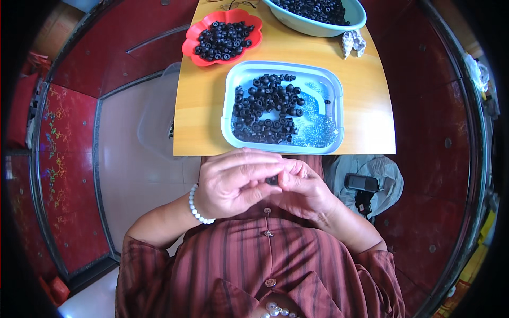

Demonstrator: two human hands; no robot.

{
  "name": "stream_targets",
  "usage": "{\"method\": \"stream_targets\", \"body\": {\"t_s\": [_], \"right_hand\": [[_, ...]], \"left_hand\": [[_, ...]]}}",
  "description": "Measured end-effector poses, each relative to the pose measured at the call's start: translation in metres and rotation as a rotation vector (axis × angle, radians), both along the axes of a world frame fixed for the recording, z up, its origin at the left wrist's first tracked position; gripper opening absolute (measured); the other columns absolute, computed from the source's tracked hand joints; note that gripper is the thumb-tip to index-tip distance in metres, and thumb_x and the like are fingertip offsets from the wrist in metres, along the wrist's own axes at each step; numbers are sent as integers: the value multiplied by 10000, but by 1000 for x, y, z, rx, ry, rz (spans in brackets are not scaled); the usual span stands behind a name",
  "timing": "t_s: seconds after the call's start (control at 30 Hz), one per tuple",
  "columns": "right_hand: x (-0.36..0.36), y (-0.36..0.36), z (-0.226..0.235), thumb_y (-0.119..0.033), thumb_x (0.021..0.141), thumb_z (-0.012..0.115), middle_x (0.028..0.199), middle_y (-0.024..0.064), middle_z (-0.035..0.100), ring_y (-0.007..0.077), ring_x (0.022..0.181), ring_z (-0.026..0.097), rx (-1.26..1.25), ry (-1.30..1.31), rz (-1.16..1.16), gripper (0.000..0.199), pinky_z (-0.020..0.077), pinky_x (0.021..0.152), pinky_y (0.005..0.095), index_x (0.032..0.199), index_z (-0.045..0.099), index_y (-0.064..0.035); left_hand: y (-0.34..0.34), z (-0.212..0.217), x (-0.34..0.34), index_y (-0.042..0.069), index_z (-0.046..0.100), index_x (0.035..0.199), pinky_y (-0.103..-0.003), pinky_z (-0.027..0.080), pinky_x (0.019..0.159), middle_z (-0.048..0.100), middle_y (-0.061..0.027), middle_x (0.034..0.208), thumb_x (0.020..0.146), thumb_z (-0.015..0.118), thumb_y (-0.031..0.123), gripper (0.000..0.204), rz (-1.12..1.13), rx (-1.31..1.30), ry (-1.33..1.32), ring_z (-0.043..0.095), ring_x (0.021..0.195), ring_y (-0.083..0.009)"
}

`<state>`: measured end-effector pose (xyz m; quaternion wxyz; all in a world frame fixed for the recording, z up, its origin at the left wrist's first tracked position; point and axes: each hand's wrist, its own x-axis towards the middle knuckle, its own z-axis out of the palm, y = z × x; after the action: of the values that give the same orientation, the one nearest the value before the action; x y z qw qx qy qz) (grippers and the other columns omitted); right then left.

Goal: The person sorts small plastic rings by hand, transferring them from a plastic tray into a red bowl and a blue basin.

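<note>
Left hand (233, 183) and right hand (302, 191) meet near the chest, fingertips pinched on one small black ring (272, 180) between them. Keep it over the lap, grip light, thumbs aligned. Rectangular tray (233, 85) of rings sits just beyond on table (201, 95).

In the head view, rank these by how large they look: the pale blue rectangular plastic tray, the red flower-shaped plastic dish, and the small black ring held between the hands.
1. Pale blue rectangular plastic tray
2. Red flower-shaped plastic dish, which lies farther from the camera
3. Small black ring, pinched between both hands
</note>
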<state>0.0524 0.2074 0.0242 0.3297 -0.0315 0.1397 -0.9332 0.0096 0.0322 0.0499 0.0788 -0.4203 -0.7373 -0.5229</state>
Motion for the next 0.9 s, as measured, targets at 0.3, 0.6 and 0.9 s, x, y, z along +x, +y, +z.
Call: {"method": "stream_targets", "body": {"t_s": [0.3,0.6,0.9], "right_hand": [[-35,46,-8,-97,822,666,884,109,677,209,768,647,1524,634,-617,121,505,697,321,892,684,0],[-66,62,-20,-165,753,674,870,85,626,256,871,576,2250,1051,-477,118,381,817,395,848,694,-98],[-69,67,-35,-154,740,669,842,58,585,249,861,566,2228,1092,-392,59,387,790,396,785,672,-116]], "left_hand": [[-28,-23,-153,67,689,993,-276,502,641,622,-68,765,780,670,63,215,518,-86,105,603,670,-160],[-60,-61,-241,133,690,1060,-281,500,727,650,-79,909,784,676,103,278,763,-465,344,618,772,-180],[24,-52,-93,114,702,832,-350,450,708,639,-15,816,713,717,163,129,122,-547,123,585,763,-215]]}}
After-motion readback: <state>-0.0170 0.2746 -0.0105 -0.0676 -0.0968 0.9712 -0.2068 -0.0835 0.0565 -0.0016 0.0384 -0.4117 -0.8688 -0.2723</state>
